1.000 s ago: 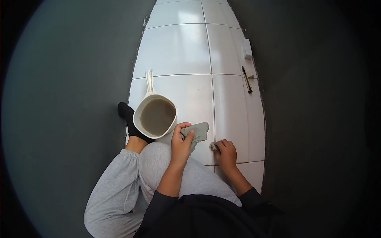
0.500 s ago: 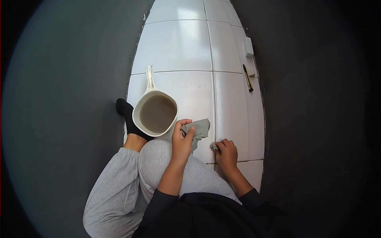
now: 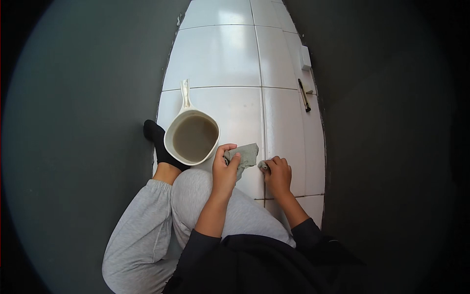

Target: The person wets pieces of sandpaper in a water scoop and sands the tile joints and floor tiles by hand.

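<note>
In my left hand (image 3: 226,172) is a limp, torn grey-green sheet (image 3: 248,154), gripped between thumb and fingers; I cannot tell whether it is paper or cloth. My right hand (image 3: 279,177) pinches a small crumpled grey-green wad (image 3: 264,165) of similar colour, just right of the sheet and apart from it. Left of my left hand stands a white water dipper (image 3: 217,128), its handle pointing away from me. Murky brownish water (image 3: 195,139) fills much of it.
White floor tiles (image 3: 215,54) run between dark grey walls on both sides. A cutter-like tool with a dark end (image 3: 304,95) and a small white block (image 3: 305,58) lie along the right edge. My leg in grey trousers (image 3: 132,235) and a black sock (image 3: 159,142) are beside the dipper.
My right hand has moved up, away from my body, with the wad, closer to the sheet's level. The sheet in my left hand has shifted slightly upward; the dipper stays put.
</note>
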Available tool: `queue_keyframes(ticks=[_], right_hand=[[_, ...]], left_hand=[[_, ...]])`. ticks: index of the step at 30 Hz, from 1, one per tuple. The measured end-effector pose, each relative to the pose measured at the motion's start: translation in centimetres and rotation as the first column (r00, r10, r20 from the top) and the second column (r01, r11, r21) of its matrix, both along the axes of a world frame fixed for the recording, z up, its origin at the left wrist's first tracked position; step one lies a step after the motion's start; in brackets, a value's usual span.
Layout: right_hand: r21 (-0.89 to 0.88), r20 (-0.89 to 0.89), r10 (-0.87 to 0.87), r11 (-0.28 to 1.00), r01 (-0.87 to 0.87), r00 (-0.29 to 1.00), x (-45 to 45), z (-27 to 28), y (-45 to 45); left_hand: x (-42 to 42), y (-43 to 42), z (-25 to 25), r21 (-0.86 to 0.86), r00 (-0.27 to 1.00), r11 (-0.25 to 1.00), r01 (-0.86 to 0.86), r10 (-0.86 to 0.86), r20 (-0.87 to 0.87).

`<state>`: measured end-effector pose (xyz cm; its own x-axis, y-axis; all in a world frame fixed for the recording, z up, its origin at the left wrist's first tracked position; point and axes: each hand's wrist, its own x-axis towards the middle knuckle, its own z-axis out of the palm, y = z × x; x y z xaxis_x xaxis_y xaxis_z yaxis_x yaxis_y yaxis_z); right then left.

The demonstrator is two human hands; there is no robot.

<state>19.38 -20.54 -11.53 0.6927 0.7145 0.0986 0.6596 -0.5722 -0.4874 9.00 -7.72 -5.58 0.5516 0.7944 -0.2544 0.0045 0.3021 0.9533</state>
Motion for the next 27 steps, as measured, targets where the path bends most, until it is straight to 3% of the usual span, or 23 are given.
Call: queue_keyframes(ticks=[6,11,15,21,27], right_hand=[[-0.015,-0.027,0.029,0.999,-0.030,0.999,-2.2,-0.1,-2.4],[0.051,0.027,-0.088,0.995,0.087,0.996,1.4,-0.7,2.6],[0.025,0.013,-0.088,0.996,0.087,0.996,2.4,-0.7,3.1],[-0.035,-0.038,0.057,0.998,-0.058,0.998,-2.0,0.4,-2.4],[0.020,0.003,0.002,1.000,-0.002,1.000,0.0,-0.6,0.2]], left_hand=[[0.7,-0.1,0.4,-0.127,1.000,0.992,-0.001,0.000,-0.008],[1.0,-0.4,0.7,-0.136,1.000,0.991,-0.005,0.009,0.026],[0.3,-0.2,0.5,-0.097,0.999,0.995,-0.033,0.035,0.019],[0.6,0.0,0.3,-0.111,0.999,0.993,-0.040,0.042,0.018],[1.5,0.0,-0.1,-0.138,0.998,0.990,0.022,-0.031,-0.061]])
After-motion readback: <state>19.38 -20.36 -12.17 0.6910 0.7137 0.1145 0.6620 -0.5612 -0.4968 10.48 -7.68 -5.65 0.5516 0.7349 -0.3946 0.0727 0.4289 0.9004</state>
